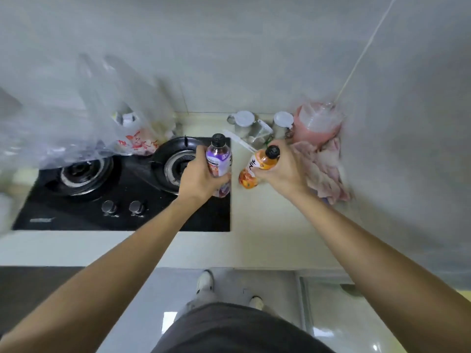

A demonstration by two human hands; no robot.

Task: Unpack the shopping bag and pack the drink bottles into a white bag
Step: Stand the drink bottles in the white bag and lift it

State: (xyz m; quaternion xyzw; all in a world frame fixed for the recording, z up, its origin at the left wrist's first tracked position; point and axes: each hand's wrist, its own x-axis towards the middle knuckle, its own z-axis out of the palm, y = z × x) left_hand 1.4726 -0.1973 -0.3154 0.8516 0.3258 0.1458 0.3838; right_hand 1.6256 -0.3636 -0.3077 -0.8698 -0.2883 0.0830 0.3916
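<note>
Left hand [201, 174]: grip closed round the purple bottle [219, 159], upright over the stove's [122, 189] right edge.
Right hand [283, 169]: grip closed round the orange bottle [257, 169], tilted above the pale surface [267, 220].
Far left: clear plastic bag [102, 118], blurred, over the burners.
Far right: pink cloth [323, 169].

Little is reading clearly here. The purple bottle [219, 161] is carrying a white and purple label with small print that is blurring past legibility. The orange bottle [257, 166] is showing bold black letters on a white patch, possibly "NIK", though the angle is making that uncertain. The plastic bag [137, 145] is bearing red printed marks, and the hob [122, 200] is wearing a pale brand mark at its front left corner, both unreadable
</note>
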